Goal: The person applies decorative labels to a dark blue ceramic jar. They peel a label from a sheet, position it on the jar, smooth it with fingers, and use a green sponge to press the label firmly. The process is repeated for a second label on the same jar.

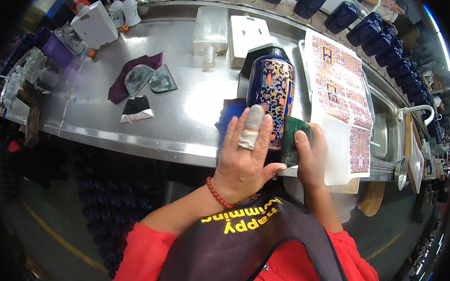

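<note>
As I watch through the head view, the left hand [244,157] lies over the lower part of a dark blue bottle [271,94], fingers extended and loosely spread, gripping nothing. Grey covering [255,120] on its middle finger; red bead bracelet [217,193] at the wrist.

Bottle directly in front of the person, neck end pointing away, its face carrying a floral patterned decal [275,86] in orange and blue. Right hand [311,153] at its lower right side: thumb over a dark green flexible piece [293,136], fingers closed behind it, the piece up against the bottle. Exact contact along its edge I cannot tell.

Blue cloth [230,120] just left of the bottle. Printed sheets [338,90] near, to the right; sink [385,137] beyond them. Farther left on the metal table [182,109]: purple cloth [121,85], with green-grey pieces [162,79] beside it. Clear bottle [211,32] and white box [249,32] beyond. Row of dark blue bottles [342,18] along the back.
</note>
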`<state>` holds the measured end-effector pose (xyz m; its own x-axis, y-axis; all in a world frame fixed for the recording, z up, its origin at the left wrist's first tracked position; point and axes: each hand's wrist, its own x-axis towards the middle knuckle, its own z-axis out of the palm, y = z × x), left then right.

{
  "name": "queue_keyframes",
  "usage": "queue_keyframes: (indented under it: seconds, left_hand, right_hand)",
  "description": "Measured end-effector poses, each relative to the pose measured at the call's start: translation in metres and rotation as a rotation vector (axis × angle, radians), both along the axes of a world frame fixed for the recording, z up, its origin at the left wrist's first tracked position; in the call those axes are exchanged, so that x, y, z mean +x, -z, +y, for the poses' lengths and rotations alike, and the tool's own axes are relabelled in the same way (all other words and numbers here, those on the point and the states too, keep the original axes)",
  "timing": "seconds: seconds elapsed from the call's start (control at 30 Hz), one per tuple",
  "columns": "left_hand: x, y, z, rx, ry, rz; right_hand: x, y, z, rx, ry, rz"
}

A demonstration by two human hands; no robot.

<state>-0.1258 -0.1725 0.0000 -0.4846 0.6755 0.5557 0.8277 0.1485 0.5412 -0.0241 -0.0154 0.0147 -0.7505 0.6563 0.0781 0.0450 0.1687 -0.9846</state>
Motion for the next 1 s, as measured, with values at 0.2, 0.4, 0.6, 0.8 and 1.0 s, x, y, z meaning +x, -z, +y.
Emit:
queue_keyframes:
  seconds: [0.2,0.4,0.6,0.8,1.0]
  left_hand:
    - [-0.011,-0.022,0.013,0.001,0.024,0.079]
    - [-0.013,-0.020,0.039,0.003,-0.002,0.051]
    - [-0.029,-0.008,0.021,0.049,-0.029,-0.138]
    - [-0.039,-0.013,0.032,-0.053,0.038,0.113]
    - [-0.050,-0.010,0.031,0.041,0.071,-0.122]
  right_hand:
    - [-0.001,0.002,0.001,-0.047,-0.015,0.015]
    - [-0.001,0.003,0.000,-0.023,-0.002,0.012]
    - [-0.002,0.002,0.000,-0.001,-0.014,-0.011]
    - [-0.002,0.003,0.001,-0.032,-0.028,0.023]
    - [-0.001,0.005,0.002,-0.065,-0.013,-0.012]
